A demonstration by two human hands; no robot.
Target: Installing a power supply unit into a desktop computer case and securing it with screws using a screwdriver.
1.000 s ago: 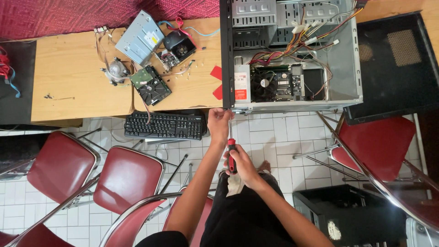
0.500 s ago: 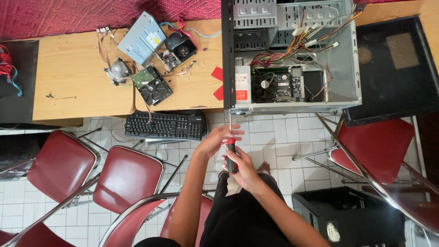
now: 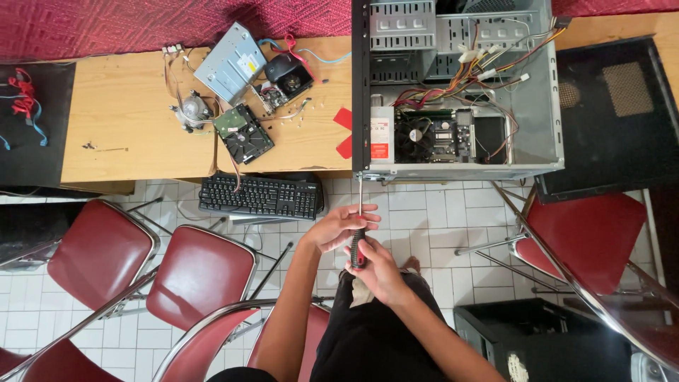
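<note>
My right hand [image 3: 382, 272] grips the red-and-black handle of a screwdriver [image 3: 358, 233], whose metal shaft points up toward the lower edge of an open computer case [image 3: 544, 106]. My left hand [image 3: 343, 226] rests against the screwdriver just above the handle, fingers curled around the shaft. Both hands hover over my lap, below the case. The case lies on its side on the wooden table [image 3: 127, 120], showing its motherboard, fan and bundled coloured wires.
A black keyboard [image 3: 259, 196] sits on a tray under the table edge. A hard drive [image 3: 244, 134], an optical drive [image 3: 230, 62] and small parts lie on the table. Red chairs [image 3: 201, 276] stand left and right [image 3: 590, 237]. A black case panel [image 3: 615, 113] lies at right.
My left hand has come down from the case's lower edge to the screwdriver shaft. My right hand has kept hold of the handle.
</note>
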